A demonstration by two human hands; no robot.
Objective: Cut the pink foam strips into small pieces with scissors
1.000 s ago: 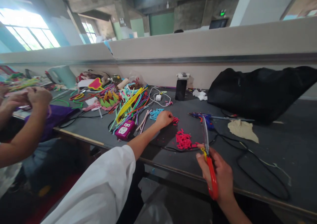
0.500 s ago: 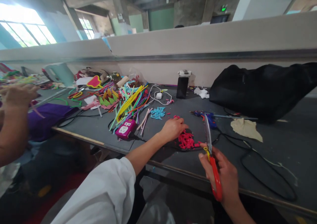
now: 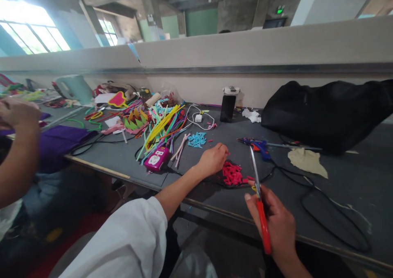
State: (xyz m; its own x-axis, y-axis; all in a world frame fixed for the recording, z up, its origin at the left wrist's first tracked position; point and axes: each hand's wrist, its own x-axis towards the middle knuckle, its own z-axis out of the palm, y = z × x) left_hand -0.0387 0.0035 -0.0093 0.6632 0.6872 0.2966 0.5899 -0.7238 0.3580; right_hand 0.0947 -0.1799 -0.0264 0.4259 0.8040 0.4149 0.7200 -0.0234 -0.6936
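Note:
My left hand (image 3: 214, 159) is just left of a pile of short red pieces (image 3: 232, 174), which look like cut pipe cleaner. Its fingers are curled together, with a bit of red at the tips. Scissors with red-orange handles (image 3: 263, 224) are gripped in my right hand (image 3: 278, 220), blades pointing up and away from me. Something small and yellow shows by the scissors' pivot. Behind my left hand lies a pile of short blue pieces (image 3: 197, 139), with a few pale pink stems (image 3: 180, 149) beside it.
A purple box (image 3: 157, 159) and a heap of coloured pipe cleaners (image 3: 162, 126) lie to the left. A blue glue gun (image 3: 260, 149), its black cord (image 3: 302, 196), a bottle (image 3: 227, 106) and a black bag (image 3: 322, 114) stand farther back. Another person's arm (image 3: 21, 147) is at far left.
My left hand has moved right and towards me, from beside the blue pieces to the red pile. A small red cluster there has gone from its spot. The scissors stay in my right hand.

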